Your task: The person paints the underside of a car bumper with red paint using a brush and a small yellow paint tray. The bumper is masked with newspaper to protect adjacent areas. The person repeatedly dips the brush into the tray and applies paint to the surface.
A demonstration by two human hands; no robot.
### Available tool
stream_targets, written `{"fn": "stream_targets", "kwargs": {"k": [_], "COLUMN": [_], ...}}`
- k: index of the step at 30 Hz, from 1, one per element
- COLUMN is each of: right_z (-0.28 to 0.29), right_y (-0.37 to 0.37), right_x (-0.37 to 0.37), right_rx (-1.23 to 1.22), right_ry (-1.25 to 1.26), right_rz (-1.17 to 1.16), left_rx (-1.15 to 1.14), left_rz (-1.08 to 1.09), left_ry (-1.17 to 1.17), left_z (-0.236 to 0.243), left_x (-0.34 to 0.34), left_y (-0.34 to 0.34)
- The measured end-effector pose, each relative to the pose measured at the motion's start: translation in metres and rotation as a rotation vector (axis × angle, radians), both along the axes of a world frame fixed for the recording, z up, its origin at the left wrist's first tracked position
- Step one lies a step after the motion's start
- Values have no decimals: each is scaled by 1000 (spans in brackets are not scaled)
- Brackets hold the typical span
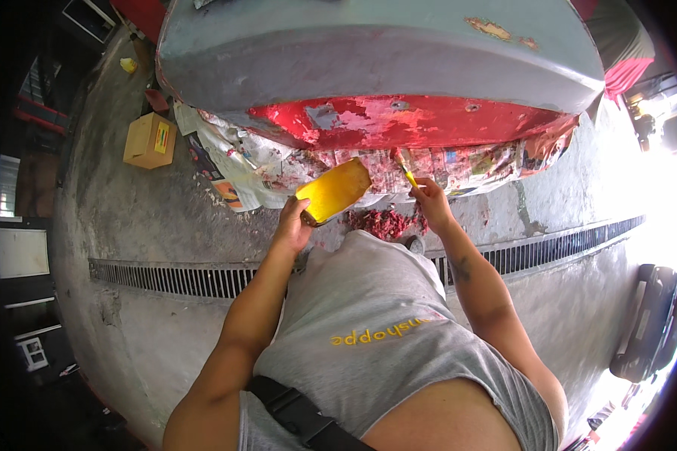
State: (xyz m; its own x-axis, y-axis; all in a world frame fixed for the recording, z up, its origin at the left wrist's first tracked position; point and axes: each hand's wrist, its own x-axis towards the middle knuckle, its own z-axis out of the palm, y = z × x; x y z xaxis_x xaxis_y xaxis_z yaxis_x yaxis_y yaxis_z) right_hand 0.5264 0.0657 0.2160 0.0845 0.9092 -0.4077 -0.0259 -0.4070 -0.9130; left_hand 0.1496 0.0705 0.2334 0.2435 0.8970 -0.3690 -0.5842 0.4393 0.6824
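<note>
Hands apart, both occupied. The left hand point(296, 225) is clamped on the near end of a yellow container point(332, 192), centre of the frame. The right hand point(432, 204), right of centre, pinches a brush point(407, 170) by its handle, its head toward the patchy red panel point(429, 124) at upper centre. Whether the container holds liquid cannot be told. Risks, as judged: the one-ended grip could let the container tip, spilling any contents; loose red flakes point(380, 223) near centre could foul a dropped brush.

A black buckled strap point(293, 412) crosses the yellow-lettered grey shirt point(357, 293).
</note>
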Motion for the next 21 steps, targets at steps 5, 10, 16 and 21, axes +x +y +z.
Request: {"fn": "stream_targets", "kwargs": {"k": [5,10,16,21], "right_z": [-25,-45,-38,-20], "right_y": [30,69,80,53], "right_x": [-50,-103,-43,-17], "right_rx": [-39,-36,-200,-151], "right_ry": [-40,25,134,124], "right_rz": [-14,119,-138,-169], "left_rx": [-57,-20,-97,-46], "left_rz": [111,179,269,301], "left_ry": [-2,22,30,-78], "left_z": [9,14,11,10], "left_x": [-42,-80,-99,-91], "left_y": [-23,-42,-54,-59]}}
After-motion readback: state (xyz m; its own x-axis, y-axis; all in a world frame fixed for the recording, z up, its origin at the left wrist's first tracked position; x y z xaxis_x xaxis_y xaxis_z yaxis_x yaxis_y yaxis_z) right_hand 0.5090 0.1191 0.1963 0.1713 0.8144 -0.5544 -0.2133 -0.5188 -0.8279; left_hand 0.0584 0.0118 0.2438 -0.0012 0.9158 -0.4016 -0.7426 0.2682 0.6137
